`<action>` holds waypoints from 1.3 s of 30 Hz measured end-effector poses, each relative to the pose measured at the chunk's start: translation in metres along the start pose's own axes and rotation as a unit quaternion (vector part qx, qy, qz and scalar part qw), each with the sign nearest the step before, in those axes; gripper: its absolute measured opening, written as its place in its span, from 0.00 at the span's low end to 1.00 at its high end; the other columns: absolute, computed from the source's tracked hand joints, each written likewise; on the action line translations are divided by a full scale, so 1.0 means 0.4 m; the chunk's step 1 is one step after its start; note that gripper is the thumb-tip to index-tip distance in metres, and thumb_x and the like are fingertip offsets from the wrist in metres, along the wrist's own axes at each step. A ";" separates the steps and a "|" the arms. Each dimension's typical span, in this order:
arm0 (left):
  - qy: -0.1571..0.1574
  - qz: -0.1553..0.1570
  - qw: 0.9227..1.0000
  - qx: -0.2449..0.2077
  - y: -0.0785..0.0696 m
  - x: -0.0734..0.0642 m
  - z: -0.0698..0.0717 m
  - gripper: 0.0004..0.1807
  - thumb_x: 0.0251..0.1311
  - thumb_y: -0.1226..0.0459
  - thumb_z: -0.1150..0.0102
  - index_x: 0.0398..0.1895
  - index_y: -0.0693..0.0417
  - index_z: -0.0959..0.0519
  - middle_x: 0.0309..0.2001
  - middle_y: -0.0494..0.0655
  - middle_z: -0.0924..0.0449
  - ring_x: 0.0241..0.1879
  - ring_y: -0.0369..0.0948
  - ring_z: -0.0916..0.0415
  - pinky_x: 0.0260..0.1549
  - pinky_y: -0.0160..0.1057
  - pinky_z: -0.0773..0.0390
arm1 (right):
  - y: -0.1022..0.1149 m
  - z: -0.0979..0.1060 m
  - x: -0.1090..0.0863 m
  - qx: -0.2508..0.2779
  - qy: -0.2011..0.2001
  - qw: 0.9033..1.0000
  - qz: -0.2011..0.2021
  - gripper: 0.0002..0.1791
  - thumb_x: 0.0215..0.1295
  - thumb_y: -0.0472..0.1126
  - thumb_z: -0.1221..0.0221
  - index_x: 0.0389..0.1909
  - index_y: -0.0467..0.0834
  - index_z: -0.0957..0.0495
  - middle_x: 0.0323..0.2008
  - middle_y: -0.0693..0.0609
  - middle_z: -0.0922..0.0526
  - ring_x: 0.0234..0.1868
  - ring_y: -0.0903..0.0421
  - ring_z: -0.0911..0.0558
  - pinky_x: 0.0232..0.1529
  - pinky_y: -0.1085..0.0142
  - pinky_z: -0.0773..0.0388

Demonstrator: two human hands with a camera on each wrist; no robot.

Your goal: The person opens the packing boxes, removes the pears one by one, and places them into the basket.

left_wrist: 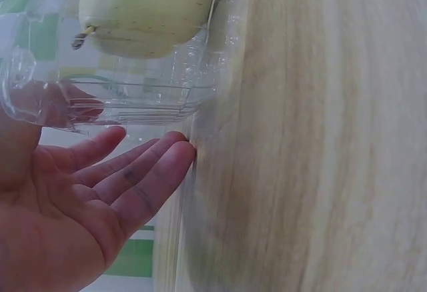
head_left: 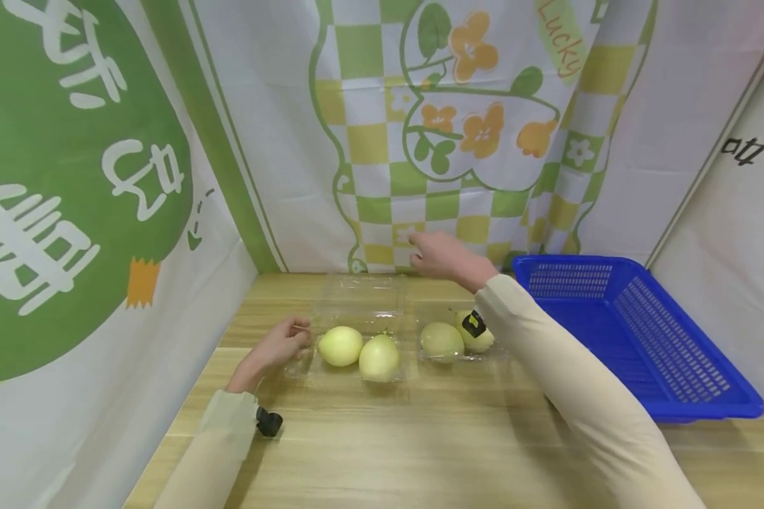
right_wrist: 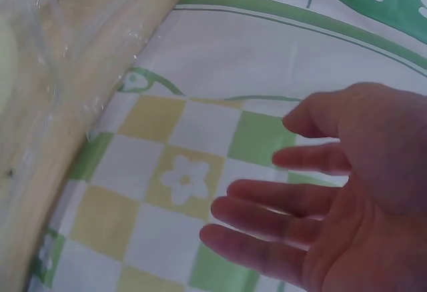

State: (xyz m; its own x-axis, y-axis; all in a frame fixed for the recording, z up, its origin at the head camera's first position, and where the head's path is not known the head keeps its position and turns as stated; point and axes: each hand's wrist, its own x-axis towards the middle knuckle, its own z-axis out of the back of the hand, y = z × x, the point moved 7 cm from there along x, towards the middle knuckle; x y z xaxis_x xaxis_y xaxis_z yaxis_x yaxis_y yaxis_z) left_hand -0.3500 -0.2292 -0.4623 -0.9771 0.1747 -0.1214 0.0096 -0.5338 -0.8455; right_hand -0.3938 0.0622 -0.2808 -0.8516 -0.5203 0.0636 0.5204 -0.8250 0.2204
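Observation:
Two pale yellow-green pears sit in a clear plastic clamshell box on the table, its lid folded back toward the curtain. Just left of that box is my left hand; its fingers are relaxed and hold nothing, fingertips low by the box's side in the left wrist view. A second clear box with two more pears stands to the right, partly covered by my right sleeve and wrist camera. My right hand is raised beyond the boxes, loosely spread in the right wrist view, with nothing in it.
A large blue plastic basket stands on the right side of the wooden table. Patterned cloth hangs at the table's back edge, and more cloth walls rise to the left and right.

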 end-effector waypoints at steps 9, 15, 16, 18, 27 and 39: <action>0.007 0.001 1.000 0.010 -0.007 -0.004 -0.001 0.26 0.74 0.63 0.59 0.69 0.70 0.42 0.62 0.71 0.32 0.52 0.55 0.23 0.42 0.42 0.18 | -0.001 0.044 -0.061 -0.034 0.009 0.999 0.032 0.25 0.71 0.42 0.53 0.65 0.36 0.31 0.64 0.38 0.25 0.64 0.40 0.25 0.65 0.48 0.29; 0.007 0.007 0.998 0.068 -0.009 -0.015 0.011 0.31 0.74 0.59 0.59 0.73 0.67 0.47 0.71 0.73 0.45 0.66 0.65 0.37 0.59 0.58 0.28 | -0.004 0.068 -0.104 -0.028 0.000 0.998 0.048 0.21 0.70 0.40 0.51 0.59 0.35 0.26 0.48 0.39 0.16 0.40 0.49 0.17 0.51 0.53 0.20; 0.007 0.005 0.997 0.077 -0.010 -0.017 0.014 0.32 0.74 0.58 0.60 0.73 0.67 0.48 0.72 0.74 0.49 0.68 0.66 0.41 0.62 0.60 0.31 | -0.007 0.071 -0.112 -0.025 -0.001 0.998 0.049 0.21 0.70 0.40 0.51 0.59 0.35 0.26 0.47 0.39 0.15 0.38 0.50 0.18 0.49 0.53 0.20; 0.008 0.004 0.996 0.091 -0.015 -0.022 0.020 0.33 0.74 0.57 0.61 0.75 0.66 0.50 0.73 0.74 0.53 0.71 0.68 0.46 0.65 0.64 0.37 | -0.013 0.077 -0.128 -0.026 -0.003 0.998 0.052 0.21 0.70 0.40 0.51 0.59 0.36 0.26 0.46 0.40 0.15 0.38 0.52 0.17 0.48 0.54 0.19; -0.019 -0.057 0.982 0.179 -0.089 -0.049 0.033 0.32 0.72 0.59 0.59 0.72 0.69 0.46 0.70 0.73 0.42 0.64 0.64 0.35 0.63 0.63 0.34 | -0.075 0.108 -0.206 -0.029 -0.025 0.998 0.059 0.18 0.72 0.39 0.52 0.57 0.37 0.24 0.47 0.39 0.15 0.46 0.44 0.15 0.47 0.50 0.19; -0.022 -0.154 0.958 0.240 -0.237 -0.122 -0.006 0.26 0.72 0.60 0.54 0.68 0.65 0.36 0.67 0.64 0.33 0.69 0.61 0.39 0.66 0.62 0.37 | -0.200 0.131 -0.301 -0.028 -0.039 0.999 0.011 0.16 0.72 0.40 0.50 0.55 0.39 0.23 0.42 0.44 0.14 0.35 0.53 0.17 0.37 0.55 0.21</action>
State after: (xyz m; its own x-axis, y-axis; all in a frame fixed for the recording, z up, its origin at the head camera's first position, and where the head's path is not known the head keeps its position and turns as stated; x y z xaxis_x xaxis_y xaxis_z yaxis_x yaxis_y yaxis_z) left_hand -0.3029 -0.1850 -0.3775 -0.9259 0.3561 0.1258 -0.3692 -0.7835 -0.4999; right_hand -0.3363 0.2025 -0.2551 -0.8414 -0.5209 0.1439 0.5394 -0.8261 0.1633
